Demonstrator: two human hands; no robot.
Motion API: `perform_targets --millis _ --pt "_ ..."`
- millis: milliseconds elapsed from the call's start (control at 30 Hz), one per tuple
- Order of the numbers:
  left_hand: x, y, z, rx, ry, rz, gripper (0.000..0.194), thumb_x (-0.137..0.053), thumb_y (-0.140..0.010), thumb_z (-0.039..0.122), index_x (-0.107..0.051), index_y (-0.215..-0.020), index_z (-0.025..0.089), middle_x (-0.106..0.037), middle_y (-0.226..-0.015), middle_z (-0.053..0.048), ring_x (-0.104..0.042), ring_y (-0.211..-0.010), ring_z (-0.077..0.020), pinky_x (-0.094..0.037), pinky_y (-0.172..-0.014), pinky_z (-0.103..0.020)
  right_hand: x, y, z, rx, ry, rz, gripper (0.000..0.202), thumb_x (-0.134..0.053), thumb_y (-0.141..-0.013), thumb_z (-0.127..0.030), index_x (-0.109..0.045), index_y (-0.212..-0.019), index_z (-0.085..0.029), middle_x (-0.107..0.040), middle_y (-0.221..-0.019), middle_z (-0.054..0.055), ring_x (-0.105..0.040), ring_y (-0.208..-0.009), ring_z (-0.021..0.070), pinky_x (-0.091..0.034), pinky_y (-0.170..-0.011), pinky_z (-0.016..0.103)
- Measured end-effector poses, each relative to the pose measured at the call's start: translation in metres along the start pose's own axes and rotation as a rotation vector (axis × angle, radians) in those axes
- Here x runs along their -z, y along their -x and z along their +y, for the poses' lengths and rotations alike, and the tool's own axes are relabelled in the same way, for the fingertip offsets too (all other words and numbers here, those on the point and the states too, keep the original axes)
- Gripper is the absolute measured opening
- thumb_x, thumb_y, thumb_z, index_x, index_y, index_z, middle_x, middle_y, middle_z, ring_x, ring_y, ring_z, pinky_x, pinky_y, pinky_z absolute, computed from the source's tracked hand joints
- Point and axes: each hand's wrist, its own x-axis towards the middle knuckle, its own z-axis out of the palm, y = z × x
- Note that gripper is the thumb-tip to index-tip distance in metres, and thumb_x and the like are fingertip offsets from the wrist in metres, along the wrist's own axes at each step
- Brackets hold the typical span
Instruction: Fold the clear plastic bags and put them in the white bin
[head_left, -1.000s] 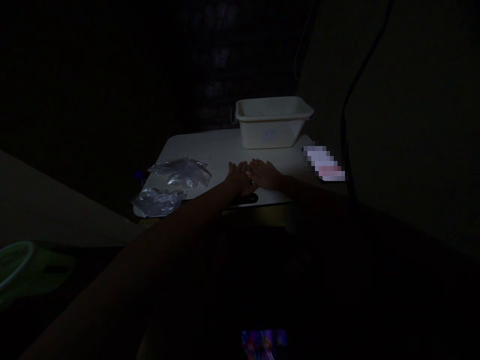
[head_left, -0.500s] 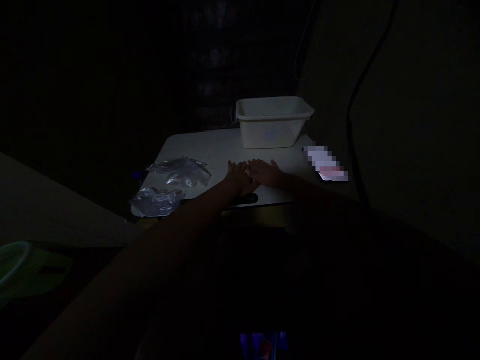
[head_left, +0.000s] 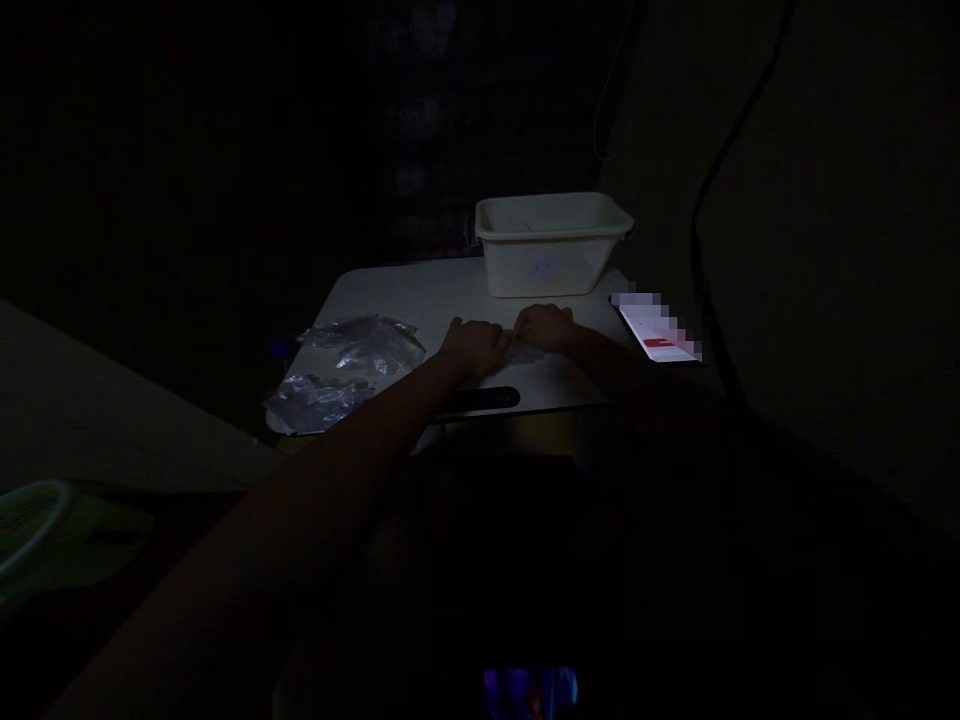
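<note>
In the dim head view, my left hand [head_left: 478, 347] and my right hand [head_left: 544, 328] meet over the white table [head_left: 420, 285]. Both have curled fingers, and their fingertips come together. A thin, pale see-through plastic bag [head_left: 527, 354] shows below and between them, pinched at its upper part; its outline is faint in the dark. To the left of my left hand lie crumpled clear plastic bags, one pile [head_left: 379, 343] farther back and another [head_left: 319, 402] at the table's near left corner.
A white plastic tub [head_left: 544, 265] stands at the table's back right. Beside it on the right edge lies a lit phone [head_left: 656, 335]. A dark handle slot [head_left: 487, 398] runs along the near edge. A green basket [head_left: 82, 540] sits low at the left. A dark cable [head_left: 697, 230] hangs at the right.
My hands have gone from lying flat with fingers stretched to curled fingers pinching the thin plastic. The right hand has shifted slightly up and right. The phone's screen looks different.
</note>
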Motion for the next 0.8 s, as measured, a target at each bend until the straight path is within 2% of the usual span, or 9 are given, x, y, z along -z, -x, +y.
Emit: perform_targets --millis 200,300,400,500,633,700,800 --pt "-0.003 -0.005 -0.001 0.07 0.158 0.099 0.04 -0.019 -0.082 0.032 -0.053 -0.091 0.012 -0.057 -0.093 -0.01 -0.051 -0.088 -0.0202 -0.036 -0.073 -0.033 0.001 0.001 -0.002 -0.007 0.016 -0.027 0.022 -0.05 -0.062 -0.033 -0.061 -0.078 -0.022 -0.059 -0.093 0.005 -0.049 -0.089 0.0244 -0.035 -0.073 0.039" --pt "-0.009 -0.013 -0.005 0.172 0.383 0.13 0.03 -0.033 -0.078 0.024 -0.05 -0.097 0.009 -0.056 -0.097 -0.011 -0.051 -0.088 -0.0176 -0.037 -0.073 -0.027 0.005 0.004 -0.003 0.014 -0.045 -0.026 0.019 -0.049 -0.064 -0.03 -0.061 -0.075 -0.022 -0.06 -0.09 0.004 -0.05 -0.088 0.0226 -0.036 -0.073 0.038" --pt "-0.014 -0.02 -0.01 0.323 0.691 0.173 0.035 -0.045 -0.07 0.018 -0.048 -0.102 0.005 -0.056 -0.097 -0.011 -0.052 -0.087 -0.0154 -0.038 -0.072 -0.023 0.009 0.006 -0.003 0.052 -0.181 -0.035 0.017 -0.048 -0.065 -0.025 -0.061 -0.076 -0.021 -0.062 -0.083 0.003 -0.053 -0.081 0.0179 -0.037 -0.072 0.034" --pt "-0.017 -0.02 -0.015 0.427 1.027 0.187 0.028 -0.051 -0.065 0.014 -0.055 -0.091 0.006 -0.06 -0.08 -0.008 -0.055 -0.071 -0.0134 -0.041 -0.064 -0.023 0.013 0.008 -0.003 0.128 -0.334 -0.056 0.018 -0.047 -0.066 -0.02 -0.061 -0.077 -0.015 -0.062 -0.078 0.004 -0.054 -0.072 0.014 -0.04 -0.066 0.027" --pt "-0.017 -0.016 -0.017 0.43 1.374 0.162 0.012 -0.05 -0.06 0.007 -0.059 -0.068 0.008 -0.055 -0.053 0.0 -0.049 -0.047 -0.0072 -0.041 -0.054 -0.023 0.02 0.012 -0.004 0.167 -0.458 -0.087 0.024 -0.047 -0.065 -0.014 -0.059 -0.086 -0.009 -0.062 -0.078 0.007 -0.054 -0.064 0.0111 -0.041 -0.057 0.021" --pt "-0.015 -0.015 -0.017 0.442 1.436 0.206 0.01 -0.051 -0.059 0.006 -0.059 -0.064 0.009 -0.053 -0.049 0.001 -0.047 -0.043 -0.0059 -0.04 -0.052 -0.022 0.023 0.015 -0.004 0.188 -0.464 -0.119 0.027 -0.05 -0.063 -0.015 -0.058 -0.088 -0.008 -0.062 -0.078 0.007 -0.053 -0.063 0.0109 -0.04 -0.055 0.02" --pt "-0.014 -0.014 -0.017 0.443 1.385 0.251 0.01 -0.054 -0.057 0.007 -0.059 -0.065 0.01 -0.052 -0.049 0.002 -0.045 -0.043 -0.0052 -0.039 -0.051 -0.021 0.026 0.017 -0.001 0.213 -0.384 -0.181 0.022 -0.052 -0.061 -0.016 -0.061 -0.079 -0.007 -0.061 -0.068 0.006 -0.052 -0.06 0.0115 -0.038 -0.052 0.02"
